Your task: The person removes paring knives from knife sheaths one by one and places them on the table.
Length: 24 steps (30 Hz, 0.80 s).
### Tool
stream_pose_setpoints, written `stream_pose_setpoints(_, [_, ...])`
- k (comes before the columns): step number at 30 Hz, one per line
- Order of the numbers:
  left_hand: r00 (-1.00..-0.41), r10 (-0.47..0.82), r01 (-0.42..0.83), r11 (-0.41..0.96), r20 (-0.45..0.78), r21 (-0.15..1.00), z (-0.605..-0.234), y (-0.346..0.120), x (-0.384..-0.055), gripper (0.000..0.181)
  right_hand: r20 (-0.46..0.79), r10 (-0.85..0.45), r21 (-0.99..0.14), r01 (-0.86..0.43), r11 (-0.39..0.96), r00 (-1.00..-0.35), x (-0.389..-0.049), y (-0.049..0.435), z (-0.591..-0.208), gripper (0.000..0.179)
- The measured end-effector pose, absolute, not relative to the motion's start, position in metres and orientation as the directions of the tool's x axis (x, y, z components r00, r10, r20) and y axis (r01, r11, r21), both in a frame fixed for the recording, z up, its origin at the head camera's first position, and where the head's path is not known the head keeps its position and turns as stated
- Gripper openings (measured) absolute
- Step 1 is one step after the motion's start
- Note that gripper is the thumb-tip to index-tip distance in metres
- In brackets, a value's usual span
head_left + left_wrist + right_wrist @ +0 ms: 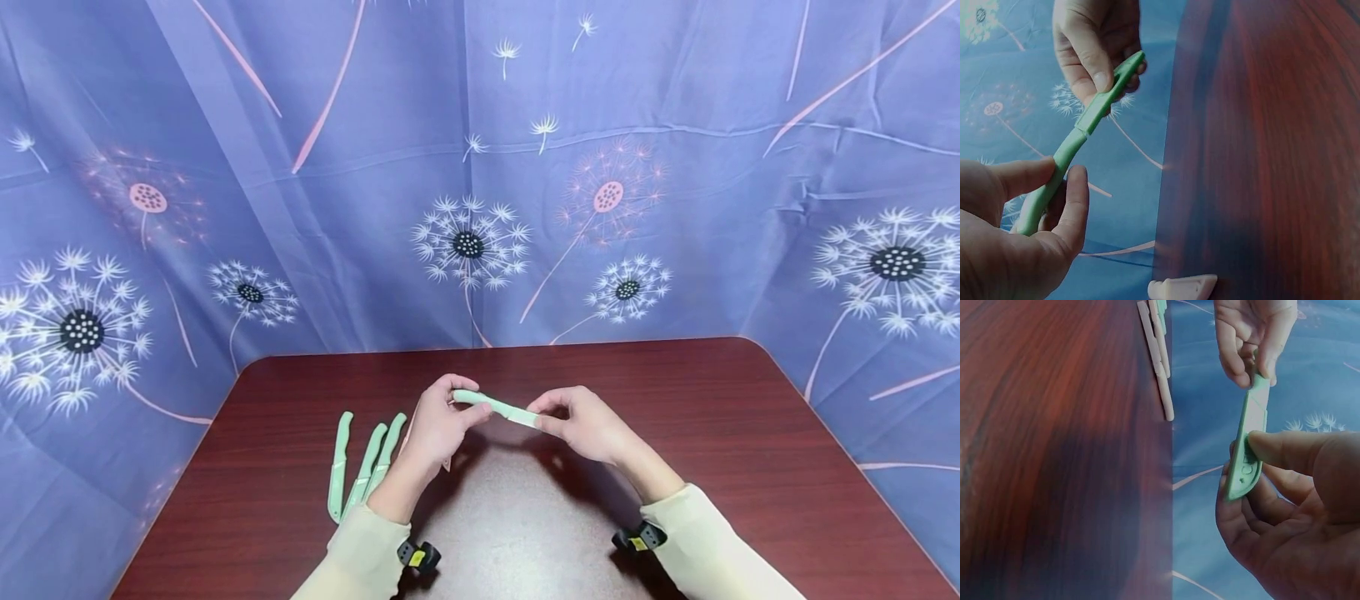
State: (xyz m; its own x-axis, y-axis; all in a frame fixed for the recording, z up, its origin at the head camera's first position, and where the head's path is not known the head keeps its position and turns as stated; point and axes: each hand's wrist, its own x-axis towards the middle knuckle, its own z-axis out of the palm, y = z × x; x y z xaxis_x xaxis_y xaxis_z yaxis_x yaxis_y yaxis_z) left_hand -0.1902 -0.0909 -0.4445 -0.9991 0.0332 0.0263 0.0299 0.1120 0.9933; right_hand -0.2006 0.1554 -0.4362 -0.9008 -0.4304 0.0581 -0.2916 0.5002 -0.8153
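Both hands hold one light green knife (480,399) above the table, its blade end inside a matching green sheath (1094,112). My left hand (435,423) grips the curved handle (1063,156) between thumb and fingers. With thumb and fingers, my right hand (588,425) pinches the sheath near its far end. Raised lettering and a small hole show on the sheath in the right wrist view. Handle and sheath meet in line, and the blade is hidden. Left of my left forearm, several similar green knives (339,467) lie on the table.
Pale pink knives (1155,347) lie on the dark red wooden table (750,467), mostly hidden behind my left hand in the head view. A blue curtain with dandelion prints (360,250) hangs around the table's far and side edges.
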Motion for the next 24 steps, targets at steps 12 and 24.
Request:
stream_pose_setpoints(12, [-0.965, 0.090, 0.261, 0.462, 0.248, 0.848, -0.443, -0.093, -0.178, 0.026, 0.245, -0.447, -0.665, -0.484, 0.569, -0.860, -0.193, 0.156, -0.435, 0.012])
stream_pose_setpoints(24, [-0.914, 0.158, 0.383, 0.637, 0.374, 0.669, -0.442, -0.088, -0.172, 0.031, 0.449, -0.487, -0.462, -0.661, 0.591, -0.749, -0.190, 0.151, -0.438, 0.019])
